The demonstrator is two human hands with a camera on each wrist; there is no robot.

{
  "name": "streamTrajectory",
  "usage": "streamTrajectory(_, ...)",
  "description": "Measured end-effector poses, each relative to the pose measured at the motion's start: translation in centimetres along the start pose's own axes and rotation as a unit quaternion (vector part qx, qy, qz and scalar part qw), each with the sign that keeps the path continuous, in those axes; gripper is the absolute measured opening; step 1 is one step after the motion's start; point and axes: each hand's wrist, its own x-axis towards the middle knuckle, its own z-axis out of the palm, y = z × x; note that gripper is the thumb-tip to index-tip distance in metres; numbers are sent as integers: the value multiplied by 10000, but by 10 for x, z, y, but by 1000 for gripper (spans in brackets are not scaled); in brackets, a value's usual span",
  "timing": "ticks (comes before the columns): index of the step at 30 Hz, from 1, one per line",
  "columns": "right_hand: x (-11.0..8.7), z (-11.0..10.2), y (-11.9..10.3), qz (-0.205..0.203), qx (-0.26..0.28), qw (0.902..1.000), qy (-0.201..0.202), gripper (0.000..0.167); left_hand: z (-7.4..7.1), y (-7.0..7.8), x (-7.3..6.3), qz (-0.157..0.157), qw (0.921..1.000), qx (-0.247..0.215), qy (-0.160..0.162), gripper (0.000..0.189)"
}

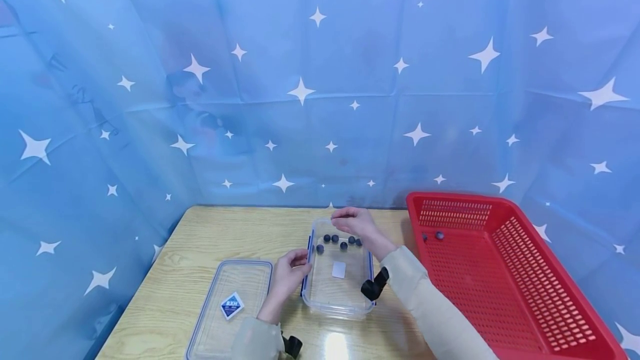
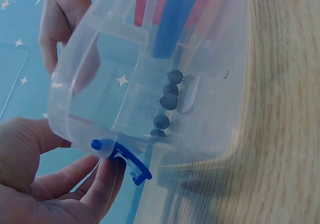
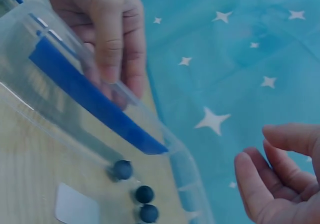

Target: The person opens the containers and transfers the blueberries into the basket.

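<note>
A clear plastic container (image 1: 337, 310) with blue side latches stands on the table, uncovered. Several dark blueberries (image 1: 343, 245) lie on its floor toward the far end, near a small white square (image 1: 338, 269). My left hand (image 1: 291, 271) holds the left rim, thumb over the edge and fingers below the hanging blue latch (image 2: 131, 163). Above the far right part of the container is my right hand (image 1: 356, 224). Its fingers (image 3: 255, 184) are loosely bent, and nothing shows between them and the thumb.
Left of the container lies a clear lid (image 1: 250, 288) with a blue edge and a blue-and-white label (image 1: 232, 305). At the right stands a large red basket (image 1: 485, 293), two blueberries (image 1: 439, 235) in its far left corner. A starry blue curtain (image 1: 320, 126) hangs behind the table.
</note>
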Motion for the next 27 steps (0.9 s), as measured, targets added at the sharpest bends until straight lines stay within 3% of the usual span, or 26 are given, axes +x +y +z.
streamTrajectory(6, 3, 12, 14, -44, -444, 9990, 19, 22, -1, -1, 1, 17, 10000, -3, 15, 33)
streamTrajectory(18, 11, 29, 40, 559, -901, 9944, -30, 23, -1, -1, 0, 97, 10000, -4, -18, 32)
streamTrajectory(27, 14, 33, 53, 759, -853, 9935, -14, 21, 0, 0, 0, 151, 9998, -83, -27, 33)
